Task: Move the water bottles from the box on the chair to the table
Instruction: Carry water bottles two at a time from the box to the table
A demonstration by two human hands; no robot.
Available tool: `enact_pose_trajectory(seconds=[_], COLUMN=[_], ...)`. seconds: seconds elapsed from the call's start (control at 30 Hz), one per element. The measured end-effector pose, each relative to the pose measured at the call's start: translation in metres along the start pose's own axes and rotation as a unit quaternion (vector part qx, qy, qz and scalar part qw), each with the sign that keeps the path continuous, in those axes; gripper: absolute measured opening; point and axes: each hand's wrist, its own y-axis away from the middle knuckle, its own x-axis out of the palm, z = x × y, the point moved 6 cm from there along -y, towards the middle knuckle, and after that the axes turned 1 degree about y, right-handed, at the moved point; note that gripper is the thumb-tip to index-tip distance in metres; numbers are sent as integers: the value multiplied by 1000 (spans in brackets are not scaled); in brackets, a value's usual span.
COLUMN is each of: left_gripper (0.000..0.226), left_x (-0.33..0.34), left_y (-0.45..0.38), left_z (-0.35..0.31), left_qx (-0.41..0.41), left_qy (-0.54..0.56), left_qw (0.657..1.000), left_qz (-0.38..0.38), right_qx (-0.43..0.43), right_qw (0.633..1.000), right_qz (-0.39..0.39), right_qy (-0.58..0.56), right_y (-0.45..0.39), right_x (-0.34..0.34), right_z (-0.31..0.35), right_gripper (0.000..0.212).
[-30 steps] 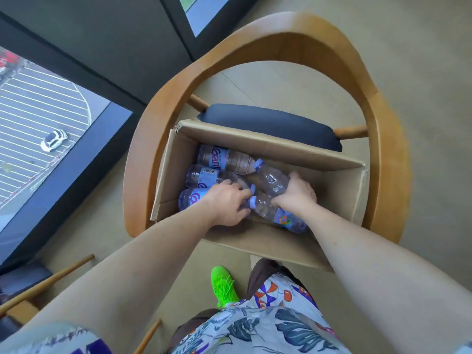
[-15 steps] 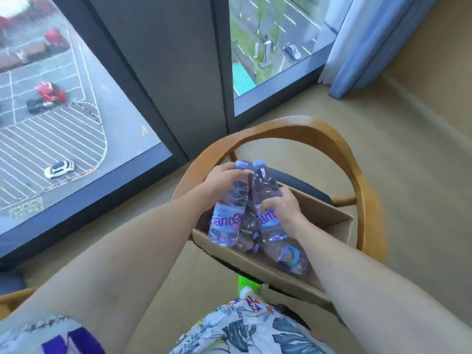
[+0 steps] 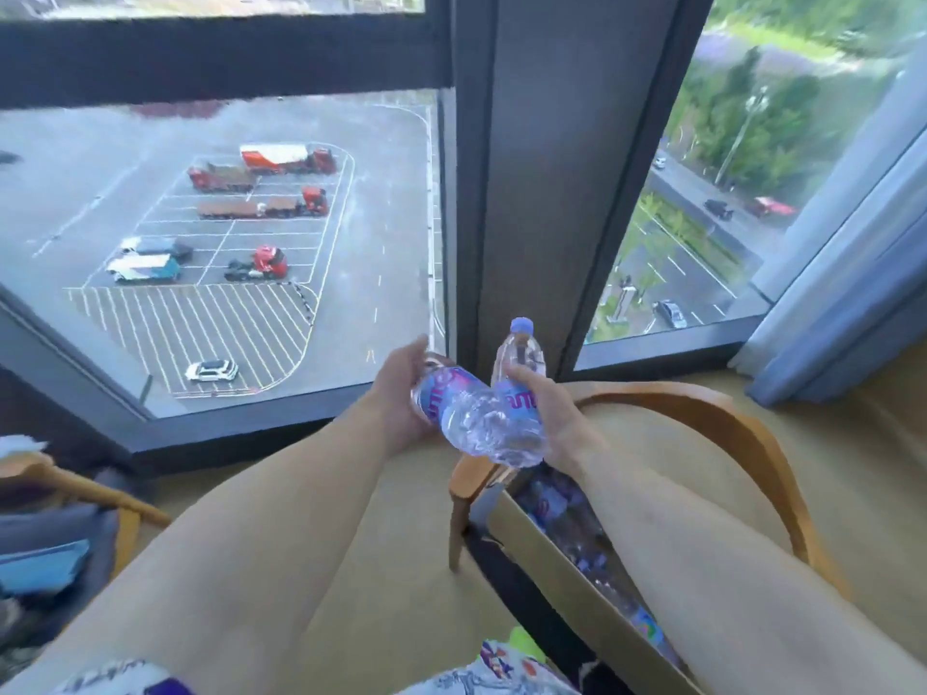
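Fingers of the left hand (image 3: 396,393) are curling round a tilted bottle (image 3: 469,418); the right hand (image 3: 552,418) is gripping an upright bottle (image 3: 519,351); both are being carried above the box (image 3: 577,584) on the chair (image 3: 727,433); next, presumably, turning toward the unseen table.

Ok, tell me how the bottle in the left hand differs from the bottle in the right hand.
Pose: the left-hand bottle lies tilted, its base pointing down to the right, while the right-hand bottle stands nearly upright.
Cap: the right-hand bottle shows its blue cap on top; the left-hand bottle's cap end is hidden behind the left hand.
Overlap: the left-hand bottle crosses in front of the right-hand bottle's lower part.
Both are clear plastic with purple labels, each gripped in one hand.
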Motion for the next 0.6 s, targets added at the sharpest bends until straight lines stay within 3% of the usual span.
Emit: enact_pose_trajectory(seconds=[0.07,0.27,0.47,0.6], left_gripper=[41,33,20,24], left_x=[-24,-107,-232,-316], left_y=[25,113,216,285], left_z=[-19,-82,-141,-158], left_qx=[33,124,225,274], left_qy=[-25,-54,-63,-3], left_qw=[999,991,963,944], left_qz=[-11,-21,-132,-187], right_qx=[-2,-8,0,5], right_qw=[999,988,958,930], right_qz=[38,137,258,310], right_qy=[19,74,126,200], right_y=[11,46,94,130], right_x=[44,172,307,392], right_z=[-2,-24,-68,-108], right_gripper=[53,49,31,44])
